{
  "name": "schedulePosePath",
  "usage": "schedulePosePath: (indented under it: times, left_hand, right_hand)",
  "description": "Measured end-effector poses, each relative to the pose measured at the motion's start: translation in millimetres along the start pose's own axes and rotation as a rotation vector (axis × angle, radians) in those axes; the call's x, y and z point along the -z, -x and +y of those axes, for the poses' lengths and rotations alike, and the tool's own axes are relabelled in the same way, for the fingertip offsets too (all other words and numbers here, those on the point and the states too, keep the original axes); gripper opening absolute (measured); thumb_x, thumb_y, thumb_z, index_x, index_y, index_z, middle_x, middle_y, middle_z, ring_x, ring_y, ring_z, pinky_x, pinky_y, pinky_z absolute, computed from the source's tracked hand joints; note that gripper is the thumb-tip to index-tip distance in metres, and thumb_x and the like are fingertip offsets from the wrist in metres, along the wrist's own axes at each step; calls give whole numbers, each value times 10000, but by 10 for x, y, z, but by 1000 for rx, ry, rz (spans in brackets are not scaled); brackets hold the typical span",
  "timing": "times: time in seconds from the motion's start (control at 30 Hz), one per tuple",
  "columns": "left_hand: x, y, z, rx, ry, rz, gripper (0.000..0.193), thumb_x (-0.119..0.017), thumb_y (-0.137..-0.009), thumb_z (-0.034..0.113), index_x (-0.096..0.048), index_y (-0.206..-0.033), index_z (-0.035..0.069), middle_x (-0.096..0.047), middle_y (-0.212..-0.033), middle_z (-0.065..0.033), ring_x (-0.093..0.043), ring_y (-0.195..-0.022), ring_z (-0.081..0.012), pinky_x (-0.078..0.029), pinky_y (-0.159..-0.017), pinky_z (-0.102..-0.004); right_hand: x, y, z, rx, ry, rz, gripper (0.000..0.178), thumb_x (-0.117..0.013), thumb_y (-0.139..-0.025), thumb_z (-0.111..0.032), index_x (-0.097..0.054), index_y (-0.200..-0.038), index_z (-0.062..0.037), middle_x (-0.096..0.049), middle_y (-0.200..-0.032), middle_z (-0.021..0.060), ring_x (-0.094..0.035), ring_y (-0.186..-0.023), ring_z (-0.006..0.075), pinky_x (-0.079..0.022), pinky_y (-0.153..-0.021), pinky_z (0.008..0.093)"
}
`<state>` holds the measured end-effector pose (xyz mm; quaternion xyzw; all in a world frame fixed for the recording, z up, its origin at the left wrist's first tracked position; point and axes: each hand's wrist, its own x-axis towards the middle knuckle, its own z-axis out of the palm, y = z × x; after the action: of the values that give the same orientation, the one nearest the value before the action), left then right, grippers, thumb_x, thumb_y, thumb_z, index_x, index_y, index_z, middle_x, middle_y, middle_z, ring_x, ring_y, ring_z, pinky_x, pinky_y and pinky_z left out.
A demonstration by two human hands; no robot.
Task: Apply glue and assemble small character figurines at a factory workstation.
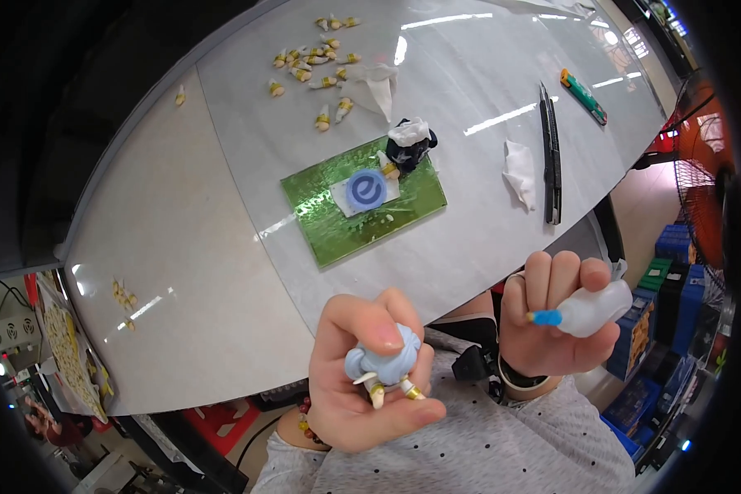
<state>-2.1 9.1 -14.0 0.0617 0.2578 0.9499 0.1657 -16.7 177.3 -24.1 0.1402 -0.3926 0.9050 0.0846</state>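
Note:
My left hand (350,391) pinches a small figurine (384,360) with a pale blue, rounded upper part. Two little cream limbs with gold bands stick out of its lower side, between my fingers. In my right hand (552,350) lies a small whitish squeeze bottle (598,311). Its blue nozzle (545,317) points left, toward the figurine, and the two stay apart. Both hands are raised in front of the table's near edge. Several loose cream limbs with gold bands (302,74) are scattered at the far side of the table.
A shiny green slab (337,239) carries a round blue disc (366,190) on a white scrap. At its far corner is a dark object (410,152) topped with white tissue. Black tweezers (551,156), a crumpled tissue (519,174) and a green-orange utility knife (584,97) lie right.

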Motion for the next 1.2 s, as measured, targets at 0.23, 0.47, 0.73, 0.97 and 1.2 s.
schedulePosePath:
  times: [0.23, 0.47, 0.73, 0.97, 1.2]
  left_hand:
    - [-60, -20, 25, 24, -177, 95, 518, -632, -674, -89, -341, -1072, 70, -420, -821, -55, -432, -596, -66, -338, -503, -184]
    - [-34, -13, 8, 13, -228, 73, 567, -627, -695, -65, -292, -1142, 32, -438, -808, -48, -426, -640, -69, -337, -544, -181]
    - [-52, -15, -1, 17, -196, 85, 568, -629, -708, -45, -279, -1148, 33, -438, -814, -49, -418, -654, -74, -347, -569, -196]
    - [-8, -22, -10, 60, -188, 69, 549, -643, -723, -4, -287, -1140, 27, -432, -827, -49, -418, -672, -71, -349, -586, -195]
    - [-49, 5, -85, 106, -70, -13, 500, -615, -776, 79, -282, -1143, 12, -408, -869, -52, -406, -698, -70, -341, -611, -189]
  right_hand:
    - [-53, -24, -28, 51, 131, 4, 554, -572, -774, -471, -576, -909, 67, -560, -672, 89, -474, -534, 130, -362, -431, 235]
    - [-69, -23, -105, -55, 379, -75, 555, -585, -768, -453, -585, -884, 89, -569, -584, 67, -476, -489, 121, -357, -416, 228]
    - [-76, -25, -78, -62, 399, -89, 497, -594, -762, -391, -592, -875, 92, -572, -575, 74, -477, -463, 119, -355, -414, 221]
    - [-127, -7, -54, 247, 651, -229, 456, -550, -801, -439, -562, -832, 16, -503, -615, 42, -458, -455, 115, -332, -380, 199]
    - [-151, 93, -65, 370, 637, -100, 446, -523, -809, -448, -552, -834, -4, -486, -605, 22, -439, -445, 101, -317, -392, 203]
